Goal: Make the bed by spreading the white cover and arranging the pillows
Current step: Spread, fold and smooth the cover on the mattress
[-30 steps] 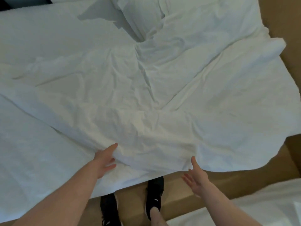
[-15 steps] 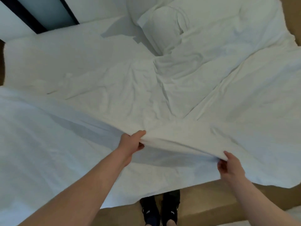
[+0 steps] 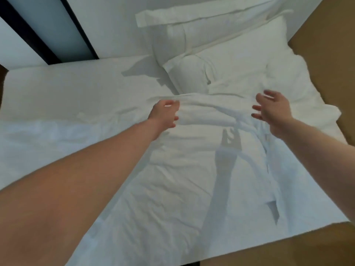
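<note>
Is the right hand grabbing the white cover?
No, the right hand is open with fingers spread above the white cover, while the left hand grips it.

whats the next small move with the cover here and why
Probably let the left hand release the white cover and smooth the bunched fold flat just short of the pillows. The left hand pinches the cover's leading edge, the right hand is already open above it, and the edge lies in a rumpled ridge between the hands.
</note>
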Available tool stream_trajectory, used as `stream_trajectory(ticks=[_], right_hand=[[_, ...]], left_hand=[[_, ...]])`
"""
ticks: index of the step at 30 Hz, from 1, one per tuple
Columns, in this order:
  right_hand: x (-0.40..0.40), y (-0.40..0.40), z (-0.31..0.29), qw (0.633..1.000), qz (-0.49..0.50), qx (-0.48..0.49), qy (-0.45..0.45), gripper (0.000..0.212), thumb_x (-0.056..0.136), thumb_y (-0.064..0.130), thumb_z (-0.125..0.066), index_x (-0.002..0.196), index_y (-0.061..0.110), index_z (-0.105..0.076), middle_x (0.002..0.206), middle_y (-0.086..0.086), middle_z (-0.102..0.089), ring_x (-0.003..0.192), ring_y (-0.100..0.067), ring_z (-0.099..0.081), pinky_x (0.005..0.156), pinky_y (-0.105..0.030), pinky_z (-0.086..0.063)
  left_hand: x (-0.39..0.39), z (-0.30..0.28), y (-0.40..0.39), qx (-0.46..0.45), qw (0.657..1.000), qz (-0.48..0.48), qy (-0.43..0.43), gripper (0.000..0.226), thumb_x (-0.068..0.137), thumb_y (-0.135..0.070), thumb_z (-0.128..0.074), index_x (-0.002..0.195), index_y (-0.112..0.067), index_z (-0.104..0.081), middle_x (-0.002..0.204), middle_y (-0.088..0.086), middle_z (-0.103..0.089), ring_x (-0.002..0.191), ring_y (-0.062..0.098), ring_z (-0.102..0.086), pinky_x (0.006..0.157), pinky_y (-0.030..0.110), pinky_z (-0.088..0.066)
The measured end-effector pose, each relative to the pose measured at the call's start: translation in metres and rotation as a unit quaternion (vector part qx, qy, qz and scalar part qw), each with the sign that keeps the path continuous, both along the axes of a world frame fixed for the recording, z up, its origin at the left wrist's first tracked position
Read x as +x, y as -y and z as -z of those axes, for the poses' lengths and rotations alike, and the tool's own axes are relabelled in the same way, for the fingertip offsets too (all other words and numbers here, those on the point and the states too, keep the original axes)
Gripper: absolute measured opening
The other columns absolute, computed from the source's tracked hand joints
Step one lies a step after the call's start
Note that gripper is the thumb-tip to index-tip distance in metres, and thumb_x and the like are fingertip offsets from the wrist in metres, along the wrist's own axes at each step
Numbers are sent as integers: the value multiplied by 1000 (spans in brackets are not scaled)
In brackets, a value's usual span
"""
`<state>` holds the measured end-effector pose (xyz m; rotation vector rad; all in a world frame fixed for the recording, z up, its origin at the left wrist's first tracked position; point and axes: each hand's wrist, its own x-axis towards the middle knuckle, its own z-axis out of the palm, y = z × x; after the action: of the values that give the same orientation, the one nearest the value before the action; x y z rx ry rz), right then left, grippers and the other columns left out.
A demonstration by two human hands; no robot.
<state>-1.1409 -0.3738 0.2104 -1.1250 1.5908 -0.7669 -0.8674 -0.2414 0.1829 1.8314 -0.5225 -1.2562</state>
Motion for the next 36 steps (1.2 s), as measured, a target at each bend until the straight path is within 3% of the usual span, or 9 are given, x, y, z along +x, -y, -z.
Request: stream_trajectory(ticks=[3,6,12,16,20,24,27,32,36], right_hand=[[-14,-64,35,992,-87,36,-78,46,96,25,-67,137,14,-53,128,-9,-63,90,-23,-67,74,-43,-61],[-50,-138,70,975,-125,132,-129,50,92,28,-72,136,19,-52,129,-4,-60,83,-22,-68,76,-47,-62],[-149,-202,103,945,-15,291,-149,61,96,39,-65,147,18,-40,135,-4,-53,110,-25,-62,80,-39,-60],[-213,-191,116,927,108,332,-135,69,95,44,-66,149,15,-34,135,-12,-51,112,-30,-59,74,-39,-59],[-275,-164,132,900,209,374,-81,73,94,42,-68,148,3,-39,115,-12,-51,109,-34,-59,69,-41,-59],[-328,-137,157,873,235,427,-28,82,89,55,-69,144,0,-43,119,-11,-48,111,-34,-60,84,-46,-61],[-372,-118,174,859,246,448,13,91,80,63,-73,142,4,-45,119,-9,-49,115,-33,-58,93,-47,-58],[-433,-68,198,861,222,455,58,99,70,62,-83,146,11,-43,133,-7,-53,120,-28,-54,96,-44,-56],[-455,-48,215,873,154,463,25,107,68,55,-87,151,13,-36,144,-1,-49,121,-24,-53,98,-45,-54]], left_hand=[[-16,33,-39,94,987,104,77,43,90,-41,-70,127,-20,-61,111,0,-69,104,25,-69,94,45,-58],[-38,57,-82,157,953,216,143,43,91,-36,-72,130,-18,-61,128,-1,-65,117,21,-62,101,31,-47],[-94,66,-105,186,926,295,147,45,93,-34,-69,135,-23,-58,138,-4,-59,125,17,-56,104,29,-42],[-151,62,-68,155,931,296,148,42,93,-34,-69,133,-24,-60,136,-5,-60,123,17,-56,103,30,-44],[-221,63,-26,151,937,283,135,39,94,-35,-67,132,-27,-60,135,-7,-58,120,16,-57,101,32,-46],[-296,81,24,168,940,266,132,40,92,-33,-69,130,-23,-62,133,-5,-59,112,17,-60,89,29,-48],[-354,102,65,193,951,224,89,42,90,-33,-72,129,-19,-63,129,1,-61,108,21,-64,93,37,-56],[-440,134,112,254,948,188,36,45,89,-34,-75,125,-14,-57,114,6,-61,94,21,-62,82,39,-58],[-472,153,127,300,944,139,-26,101,67,-60,-84,145,-12,-42,130,4,-57,111,25,-60,75,38,-60]])
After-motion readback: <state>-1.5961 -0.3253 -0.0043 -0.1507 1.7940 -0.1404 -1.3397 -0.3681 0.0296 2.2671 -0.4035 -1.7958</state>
